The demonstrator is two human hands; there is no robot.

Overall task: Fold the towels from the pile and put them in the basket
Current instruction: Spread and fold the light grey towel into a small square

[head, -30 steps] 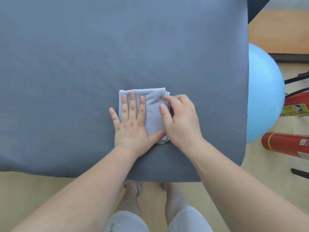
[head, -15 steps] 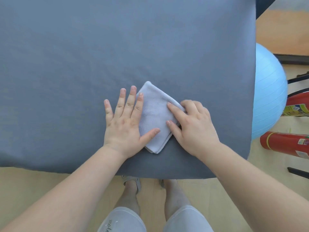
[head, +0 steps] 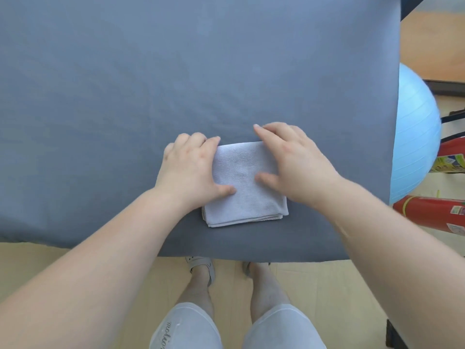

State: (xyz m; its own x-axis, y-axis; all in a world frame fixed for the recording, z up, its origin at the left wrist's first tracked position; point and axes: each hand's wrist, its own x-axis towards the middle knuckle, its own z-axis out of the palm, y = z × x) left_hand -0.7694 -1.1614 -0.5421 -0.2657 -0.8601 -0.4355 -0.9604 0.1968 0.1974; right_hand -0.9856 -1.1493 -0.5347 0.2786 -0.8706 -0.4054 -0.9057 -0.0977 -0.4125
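A small light grey towel (head: pixel 245 195), folded into a thick square, lies on the grey table (head: pixel 176 71) near its front edge. My left hand (head: pixel 188 170) is at the towel's left side, fingers curled down along that edge and thumb on top. At the right side is my right hand (head: pixel 297 162), its fingers reaching over the far right corner and its thumb lying on the towel's top. Both hands grip the towel from the sides. Neither the pile nor the basket is in view.
Right of the table a light blue exercise ball (head: pixel 415 137) sits on the floor. A red fire extinguisher (head: pixel 427 212) lies beside it. My legs and feet (head: pixel 201 270) stand at the table's front edge on a pale wooden floor.
The towel has been turned from a diamond back to a square. Both hands went from lying flat on top to curling around its left and right sides.
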